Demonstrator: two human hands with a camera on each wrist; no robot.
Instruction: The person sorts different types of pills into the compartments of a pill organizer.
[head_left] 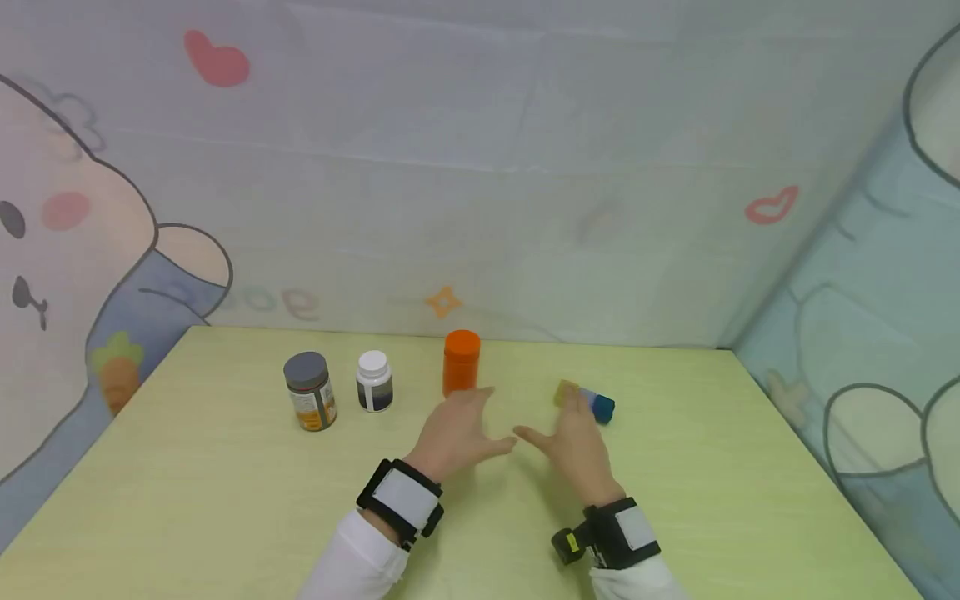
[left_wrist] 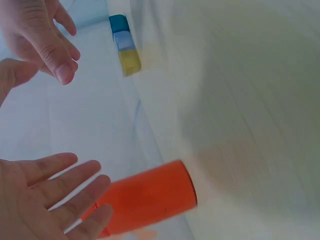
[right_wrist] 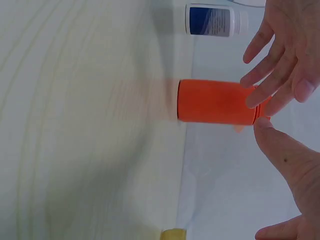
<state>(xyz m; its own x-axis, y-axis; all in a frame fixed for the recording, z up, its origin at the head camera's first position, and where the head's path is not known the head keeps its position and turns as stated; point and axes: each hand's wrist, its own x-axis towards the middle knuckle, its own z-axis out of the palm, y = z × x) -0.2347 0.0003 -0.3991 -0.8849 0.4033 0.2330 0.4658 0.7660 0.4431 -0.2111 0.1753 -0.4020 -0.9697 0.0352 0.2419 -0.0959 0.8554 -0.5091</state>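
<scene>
An orange bottle (head_left: 461,367) with an orange lid stands upright near the back of the table. My left hand (head_left: 456,432) hovers in front of it, fingers extended and thumb out to the right, holding nothing. In the left wrist view that hand's spread fingers overlap the orange bottle (left_wrist: 152,197). To the right, my right hand (head_left: 576,442) is also held out with straight fingers and nothing in its grasp, thumb pointing toward the left thumb. Just beyond its fingertips lies a row of yellow, light blue and dark teal blocks (head_left: 602,408), partly hidden by the fingers in the head view.
On the left stand a grey-lidded jar (head_left: 309,392) with an orange label and a white-capped bottle (head_left: 374,383) with a dark label. A printed cloth (head_left: 480,167) hangs behind the pale yellow table (head_left: 225,500), and another patterned cloth is at the right.
</scene>
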